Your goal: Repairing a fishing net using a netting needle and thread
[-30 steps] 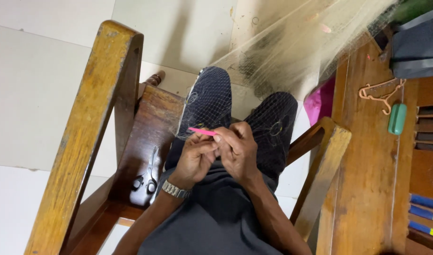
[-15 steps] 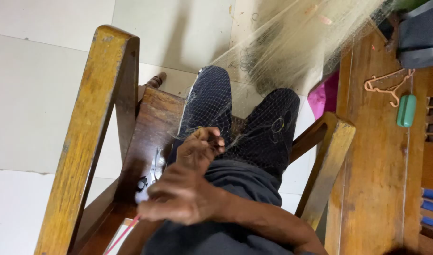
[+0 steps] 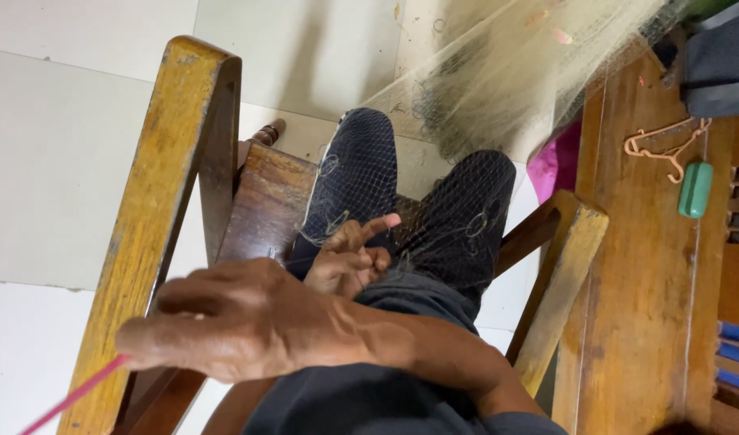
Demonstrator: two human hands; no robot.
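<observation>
Over the lap: right hand [image 3: 248, 326] closed on pink netting needle [image 3: 71, 396], pulled out left; left hand [image 3: 349, 259] pinches net [image 3: 418, 209]. Stitch mid-pull, mending unfinished.

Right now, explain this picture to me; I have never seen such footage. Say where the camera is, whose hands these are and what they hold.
There is no machine here. One camera, worn on a person's head, looks down at their own lap and two bare hands. The person sits in a wooden chair with a fine net draped over both knees. The right hand, close to the lens, is crossed over to the left side and grips a thin pink rod. The left hand is on the lap, fingers curled at the net, one finger out. On the right, a wooden surface bears a hanger and a green object.
</observation>
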